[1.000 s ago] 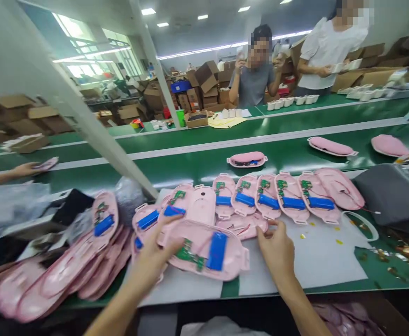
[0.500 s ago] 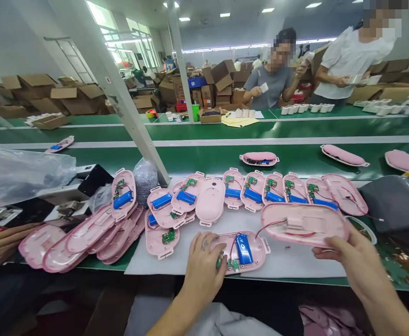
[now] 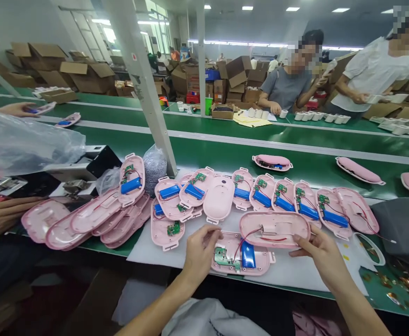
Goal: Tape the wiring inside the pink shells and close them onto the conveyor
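Observation:
My right hand grips the right end of a pink plastic cover, its inner side facing me, raised over the mat. Below it a pink casing half lies on the mat, holding a blue battery pack and a green circuit board. Thin red wires run between the cover and the casing half. My left hand is closed in a pinch at the casing half's upper left end; the fingertips partly hide what they grip there.
Several open casings line the back of the white mat. Stacked pink covers stand at left, near a co-worker's hand. A slanting post rises behind. A dark grey bin is at right. Filled casings lie on the green belt.
The cover in my right hand has moved left, over the casing half. My left hand has shifted off the circuit board to the casing's upper left end. Another person's hand appears at far left.

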A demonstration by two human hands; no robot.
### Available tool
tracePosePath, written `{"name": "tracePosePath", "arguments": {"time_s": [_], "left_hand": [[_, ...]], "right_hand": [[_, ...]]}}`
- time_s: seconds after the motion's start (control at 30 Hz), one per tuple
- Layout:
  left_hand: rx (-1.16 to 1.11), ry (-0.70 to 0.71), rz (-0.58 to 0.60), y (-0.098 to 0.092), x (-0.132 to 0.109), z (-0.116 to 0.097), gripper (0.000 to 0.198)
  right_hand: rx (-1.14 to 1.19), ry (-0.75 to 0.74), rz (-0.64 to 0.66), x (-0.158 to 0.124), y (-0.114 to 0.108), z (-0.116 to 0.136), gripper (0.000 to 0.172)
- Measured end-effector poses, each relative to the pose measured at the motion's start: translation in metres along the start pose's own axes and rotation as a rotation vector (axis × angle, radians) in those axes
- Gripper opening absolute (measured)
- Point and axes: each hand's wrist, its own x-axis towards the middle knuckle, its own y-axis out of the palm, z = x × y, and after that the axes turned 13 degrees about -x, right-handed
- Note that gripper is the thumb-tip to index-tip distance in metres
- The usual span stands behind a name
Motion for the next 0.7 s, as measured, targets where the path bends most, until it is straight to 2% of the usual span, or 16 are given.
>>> {"name": "tracePosePath", "arguments": {"time_s": [0.17, 0.23, 0.27, 0.33, 0.43, 0.5, 0.57, 0.63, 0.7], "left_hand": [[0.189, 0.429, -0.006, 0.005, -0.001, -0.001, 0.016], [0.178, 0.468, -0.035, 0.006, 0.002, -0.001, 0.017], [0.12, 0.434, -0.057, 0.006, 0.003, -0.001, 0.015], [-0.102, 0.273, -0.096, 0.007, 0.006, 0.001, 0.011], [-0.492, -0.072, -0.056, 0.007, 0.01, 0.001, 0.042], [-0.616, -0.216, 0.023, 0.005, 0.014, 0.0, 0.05], [-0.646, -0.273, 0.076, 0.004, 0.018, -0.002, 0.043], [-0.647, -0.285, 0.099, 0.003, 0.02, -0.004, 0.036], [-0.605, -0.275, 0.102, 0.004, 0.022, -0.003, 0.034]], "right_hand": [[0.012, -0.102, 0.067, -0.008, 0.04, 0.022, 0.041], [0.043, -0.129, 0.087, -0.009, 0.052, 0.024, 0.041], [0.056, -0.136, 0.1, -0.009, 0.056, 0.023, 0.04], [0.076, -0.126, 0.135, -0.006, 0.061, 0.018, 0.041], [0.076, -0.084, 0.164, 0.0, 0.059, 0.006, 0.047], [0.007, -0.105, 0.159, 0.002, 0.055, 0.005, 0.048], [-0.172, -0.229, 0.071, 0.002, 0.055, 0.013, 0.042], [-0.433, -0.464, -0.081, 0.001, 0.062, 0.031, 0.039], [-0.696, -0.724, -0.139, 0.004, 0.077, 0.055, 0.038]]}}
